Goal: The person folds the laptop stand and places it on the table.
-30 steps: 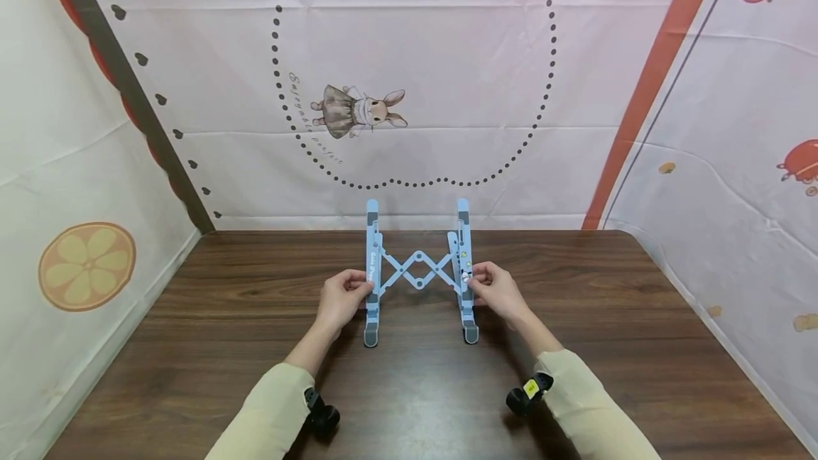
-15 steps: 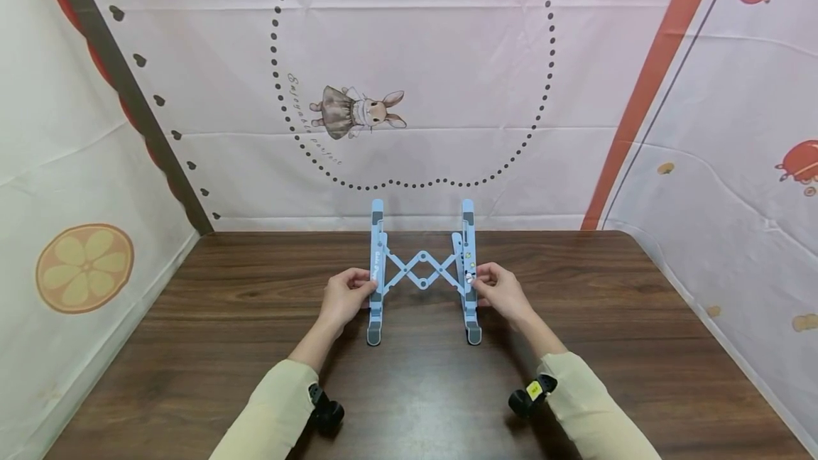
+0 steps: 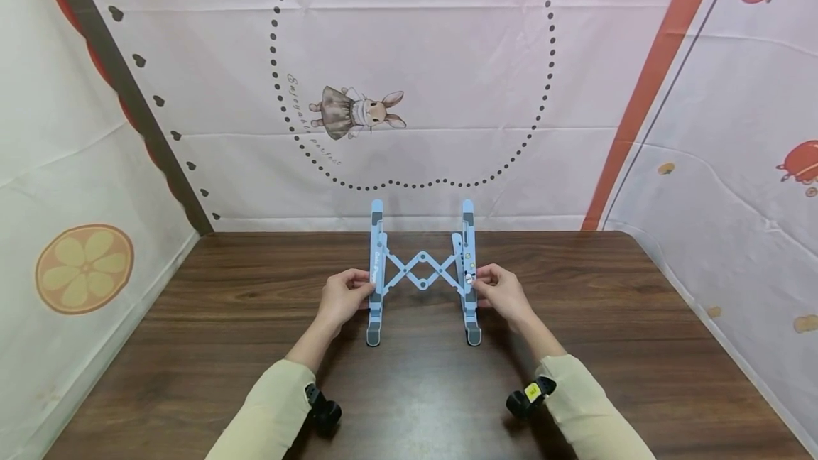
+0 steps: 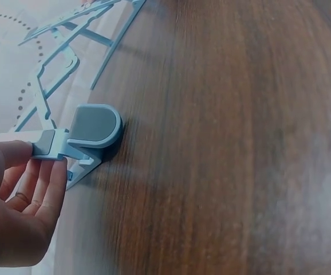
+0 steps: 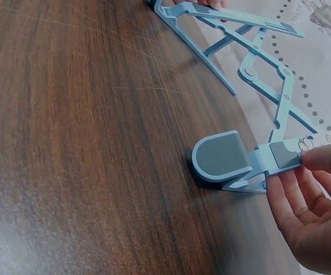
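Observation:
A light blue folding laptop stand (image 3: 376, 240) stands on the table, its two side arms spread apart and joined by crossed links. My left hand (image 3: 341, 298) pinches the left arm between thumb and fingers. On the other side, my right hand (image 3: 505, 295) holds the right arm the same way. In the left wrist view, the left thumb lies on top near a grey pad, fingers beneath, just behind the front lip (image 4: 95, 124). The right wrist view has the matching front lip (image 5: 220, 154) on the tabletop, with the right hand's fingers under the arm.
The dark wood table (image 3: 409, 403) extends around the stand. A printed white cloth (image 3: 447, 91) hangs behind the table's back edge, close to the stand's raised rear ends. More cloth covers both sides. A black wrist camera (image 3: 324, 412) sits on each sleeve.
Compared with a second ago, the stand and both hands sit slightly farther right. Over the last half second they have barely moved, and both grips stay the same.

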The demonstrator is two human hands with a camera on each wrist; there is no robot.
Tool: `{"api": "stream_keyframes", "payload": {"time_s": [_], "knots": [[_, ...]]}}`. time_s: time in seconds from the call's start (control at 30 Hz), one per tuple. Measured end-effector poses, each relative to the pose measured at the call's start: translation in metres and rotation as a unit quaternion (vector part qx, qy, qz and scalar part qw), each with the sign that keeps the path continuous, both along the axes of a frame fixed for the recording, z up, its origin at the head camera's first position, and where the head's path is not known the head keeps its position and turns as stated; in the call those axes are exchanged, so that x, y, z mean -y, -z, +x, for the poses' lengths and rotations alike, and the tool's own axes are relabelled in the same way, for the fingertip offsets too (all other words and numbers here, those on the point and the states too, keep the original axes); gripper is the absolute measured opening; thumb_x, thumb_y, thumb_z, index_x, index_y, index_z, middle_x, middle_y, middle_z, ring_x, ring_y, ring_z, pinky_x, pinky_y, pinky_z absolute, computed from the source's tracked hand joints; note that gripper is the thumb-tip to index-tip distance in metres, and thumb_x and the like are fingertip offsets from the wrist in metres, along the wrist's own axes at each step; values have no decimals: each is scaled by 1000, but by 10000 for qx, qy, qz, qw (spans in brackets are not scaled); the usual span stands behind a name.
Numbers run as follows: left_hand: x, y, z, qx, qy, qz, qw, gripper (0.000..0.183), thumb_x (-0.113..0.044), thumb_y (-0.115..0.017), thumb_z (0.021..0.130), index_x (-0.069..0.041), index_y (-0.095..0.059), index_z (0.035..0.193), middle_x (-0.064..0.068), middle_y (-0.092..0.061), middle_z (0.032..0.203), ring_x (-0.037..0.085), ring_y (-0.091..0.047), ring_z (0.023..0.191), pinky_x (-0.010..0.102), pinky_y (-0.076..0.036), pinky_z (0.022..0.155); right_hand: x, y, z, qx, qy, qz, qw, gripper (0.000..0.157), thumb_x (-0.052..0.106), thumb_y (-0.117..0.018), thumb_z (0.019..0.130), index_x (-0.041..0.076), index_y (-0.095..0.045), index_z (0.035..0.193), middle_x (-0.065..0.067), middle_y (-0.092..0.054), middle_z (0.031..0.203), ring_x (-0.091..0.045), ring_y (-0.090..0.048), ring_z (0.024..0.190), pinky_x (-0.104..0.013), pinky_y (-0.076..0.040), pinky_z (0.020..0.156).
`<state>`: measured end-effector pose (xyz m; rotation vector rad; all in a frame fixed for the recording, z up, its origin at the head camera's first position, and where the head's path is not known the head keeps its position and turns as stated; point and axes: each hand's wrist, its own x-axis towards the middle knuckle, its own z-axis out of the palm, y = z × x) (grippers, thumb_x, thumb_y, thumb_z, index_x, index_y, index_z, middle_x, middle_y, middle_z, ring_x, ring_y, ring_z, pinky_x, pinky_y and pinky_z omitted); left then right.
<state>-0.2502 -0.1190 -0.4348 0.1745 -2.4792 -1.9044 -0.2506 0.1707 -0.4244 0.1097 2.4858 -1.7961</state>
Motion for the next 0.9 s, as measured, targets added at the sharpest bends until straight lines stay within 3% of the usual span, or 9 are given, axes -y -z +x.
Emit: {"api": "stream_keyframes", "payload": {"time_s": [0.17, 0.57, 0.9], "knots": [[0, 2, -1, -146, 19, 12, 9999, 16, -4, -64, 84, 0, -64, 100, 11, -65, 85, 23, -66, 76, 31, -56, 62, 2, 0, 0, 49, 194, -138, 9997, 21, 8, -58, 88, 0, -57, 108, -12, -59, 96, -18, -61, 79, -38, -55, 74], [-2, 3, -2, 10, -56, 74, 10000, 17, -6, -65, 84, -1, -65, 100, 13, -66, 88, 28, -66, 82, 32, -56, 65, 4, 2, 2, 62, 432, -451, 9980, 19, 6, -60, 87, -1, -59, 104, -11, -61, 93, -15, -60, 74, -39, -55, 72], [-4, 0, 4, 165, -12, 243, 9996, 17, -6, -65, 83, -2, -66, 100, 13, -67, 89, 19, -66, 75, 33, -56, 65, 8, 5, 2, 30, 531, -717, 9960, 19, 4, -61, 85, -3, -60, 103, -7, -62, 87, -12, -60, 70, -33, -56, 67]]}}
